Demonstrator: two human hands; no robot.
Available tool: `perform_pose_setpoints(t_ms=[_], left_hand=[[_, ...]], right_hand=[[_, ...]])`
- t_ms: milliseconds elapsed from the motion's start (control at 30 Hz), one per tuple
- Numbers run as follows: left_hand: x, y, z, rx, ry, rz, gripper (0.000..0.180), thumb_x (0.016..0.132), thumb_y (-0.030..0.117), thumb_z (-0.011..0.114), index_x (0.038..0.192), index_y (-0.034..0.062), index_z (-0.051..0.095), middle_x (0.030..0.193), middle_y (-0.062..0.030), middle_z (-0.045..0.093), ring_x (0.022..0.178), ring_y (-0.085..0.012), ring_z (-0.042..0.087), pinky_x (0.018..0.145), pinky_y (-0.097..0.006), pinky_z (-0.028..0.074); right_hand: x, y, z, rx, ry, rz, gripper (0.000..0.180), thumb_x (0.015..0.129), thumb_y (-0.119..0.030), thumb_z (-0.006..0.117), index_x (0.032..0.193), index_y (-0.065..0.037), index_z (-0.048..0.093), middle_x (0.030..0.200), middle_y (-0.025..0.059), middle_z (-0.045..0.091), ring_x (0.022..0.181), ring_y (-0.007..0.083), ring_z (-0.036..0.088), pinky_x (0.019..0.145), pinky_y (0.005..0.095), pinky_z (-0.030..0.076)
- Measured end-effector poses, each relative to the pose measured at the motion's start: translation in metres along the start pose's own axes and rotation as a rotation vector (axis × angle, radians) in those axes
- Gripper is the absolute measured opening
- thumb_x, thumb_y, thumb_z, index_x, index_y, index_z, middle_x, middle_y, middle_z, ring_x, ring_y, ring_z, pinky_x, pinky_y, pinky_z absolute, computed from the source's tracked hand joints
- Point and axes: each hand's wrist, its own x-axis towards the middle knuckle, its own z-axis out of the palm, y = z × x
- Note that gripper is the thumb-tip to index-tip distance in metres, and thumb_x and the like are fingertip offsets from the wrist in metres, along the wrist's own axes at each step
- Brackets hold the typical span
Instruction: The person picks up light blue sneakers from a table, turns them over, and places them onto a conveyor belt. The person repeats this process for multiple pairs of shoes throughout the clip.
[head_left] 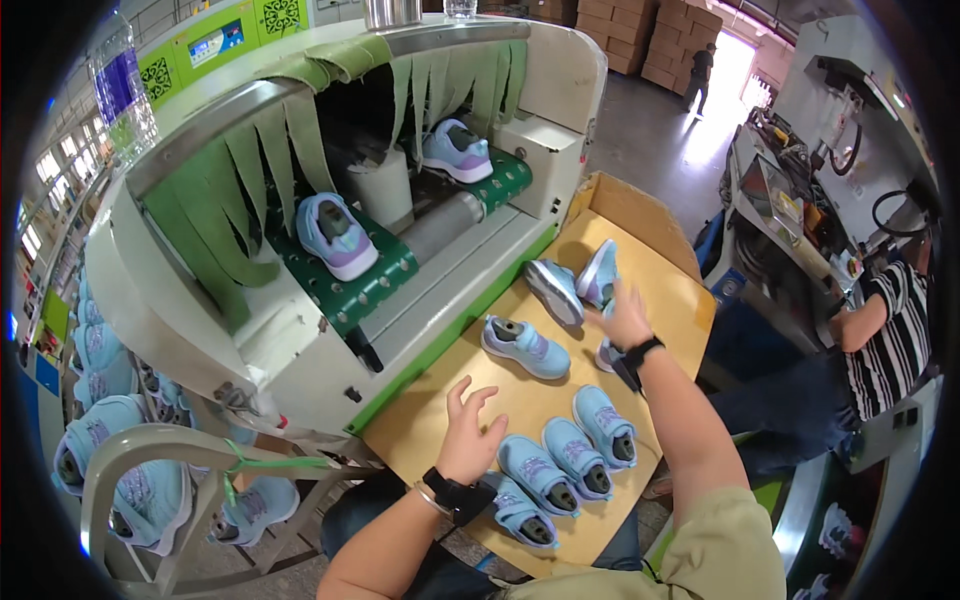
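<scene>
My left hand (470, 438) hovers over the tan work board with fingers apart, holding nothing. My right hand (628, 322) is spread beside a light blue shoe (599, 272) at the far side of the board; I cannot tell whether the fingertips touch it. Just left of that, another blue shoe (553, 292) lies tipped on its side. A single shoe (525, 347) stands upright between my hands. Under my right wrist a further shoe (606, 355) is mostly hidden. Along the near edge several blue shoes (540, 470) stand in a row.
Beyond the board (440, 400) is a white machine with a green strip curtain (215, 225). Two shoes (337, 237) sit on its green belts. A rack (130, 440) with several shoes stands left. At right, a person in a striped shirt (893, 340) is close by.
</scene>
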Motion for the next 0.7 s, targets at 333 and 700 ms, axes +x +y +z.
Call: perform_pose_setpoints(t_ms=[333, 700], left_hand=[[-0.010, 0.001, 0.020, -0.001, -0.107, 0.134, 0.028, 0.090, 0.011, 0.064, 0.116, 0.0022, 0.063, 0.127, -0.0169, 0.057, 0.113, -0.0295, 0.060, 0.097, -0.037, 0.048], [-0.011, -0.004, 0.029, 0.139, -0.595, 0.146, 0.041, 0.091, 0.018, 0.067, 0.130, 0.0043, 0.060, 0.131, -0.0166, 0.061, 0.118, -0.0291, 0.059, 0.102, -0.035, 0.044]], right_hand=[[-0.152, 0.062, -0.076, 1.046, -0.258, 0.122, 0.068, 0.072, -0.006, 0.081, 0.131, -0.008, 0.047, 0.121, 0.0075, 0.055, 0.115, 0.0202, 0.051, 0.100, 0.0350, 0.042], [-0.217, 0.066, -0.094, 1.133, -0.257, 0.117, 0.069, 0.075, -0.009, 0.080, 0.135, -0.006, 0.044, 0.129, 0.0072, 0.051, 0.123, 0.0175, 0.046, 0.107, 0.0337, 0.035]])
